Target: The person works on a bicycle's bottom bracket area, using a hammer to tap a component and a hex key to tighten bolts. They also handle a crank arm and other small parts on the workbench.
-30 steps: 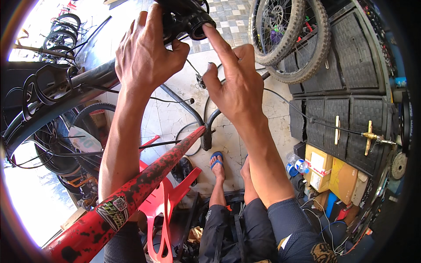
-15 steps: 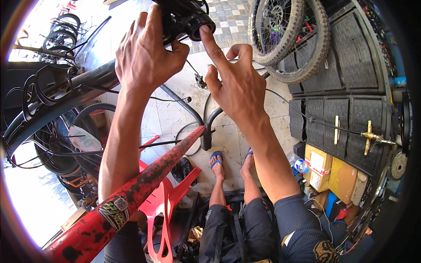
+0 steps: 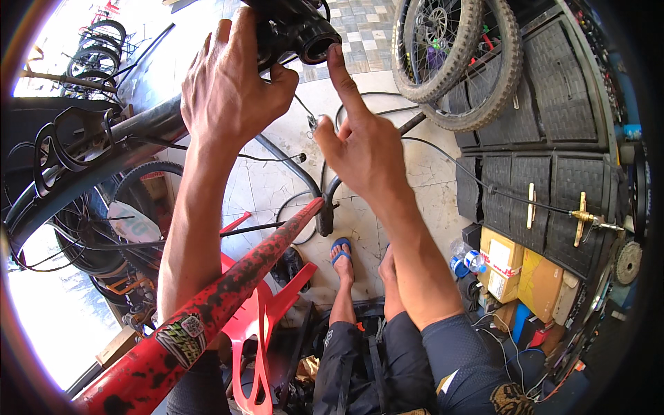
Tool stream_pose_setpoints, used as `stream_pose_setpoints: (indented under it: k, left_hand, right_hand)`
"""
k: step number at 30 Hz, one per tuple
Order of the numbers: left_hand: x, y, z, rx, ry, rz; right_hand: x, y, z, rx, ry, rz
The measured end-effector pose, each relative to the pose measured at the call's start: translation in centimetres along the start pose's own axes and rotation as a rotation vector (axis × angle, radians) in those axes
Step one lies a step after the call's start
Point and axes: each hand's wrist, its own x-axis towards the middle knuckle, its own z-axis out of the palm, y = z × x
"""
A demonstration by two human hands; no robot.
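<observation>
Across the lower left of the frame, a spotted red pole slants toward the centre, passing in front of the left forearm. Beyond it, at top centre, the left hand is bent over a black bike part, partly closed, thumb along its underside; some fingers are hidden, so how firmly it grips cannot be told. The right hand, right of centre, holds nothing visible: its index finger points up to the lower right rim of the part's round opening, thumb apart, other fingers largely out of sight. Whether that fingertip presses the rim or only meets it is unclear. Should the rim be sharp, a slip along it could nick the finger; should the left hand's hold loosen, the part might swing. With the pole so near, a sudden pull back could knock the left forearm. Below, on the floor, stands a black forked base, with loose cables around it that could snag a foot. Farther off, wheels sit at upper right, bikes at upper left.
</observation>
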Motion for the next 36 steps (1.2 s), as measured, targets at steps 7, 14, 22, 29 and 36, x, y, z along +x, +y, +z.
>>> stream_pose_setpoints:
  k: [7, 14, 22, 29, 36]
  left_hand:
    - [0.2, 0.2, -0.1, -0.011, -0.031, -0.027]
    - [0.3, 0.0, 0.3, -0.032, -0.069, -0.097]
    - [-0.1, -0.2, 0.1, -0.009, -0.004, 0.01]
    - [-0.3, -0.5, 0.2, 0.01, 0.006, -0.015]
    - [0.0, -0.1, -0.1, -0.019, 0.031, 0.007]
  right_hand:
    - [-1.0, -4.7, 0.6, 1.032, -0.206, 0.352]
    - [-0.5, -4.9, -1.6, 1.654, -0.561, 0.499]
    - [-0.2, -1.5, -1.4, 2.535, -0.743, 0.154]
    - [3.9, 2.7, -2.5, 0.444, 0.214, -0.117]
    - [8.3, 2.4, -2.9, 0.111, 0.224, -0.537]
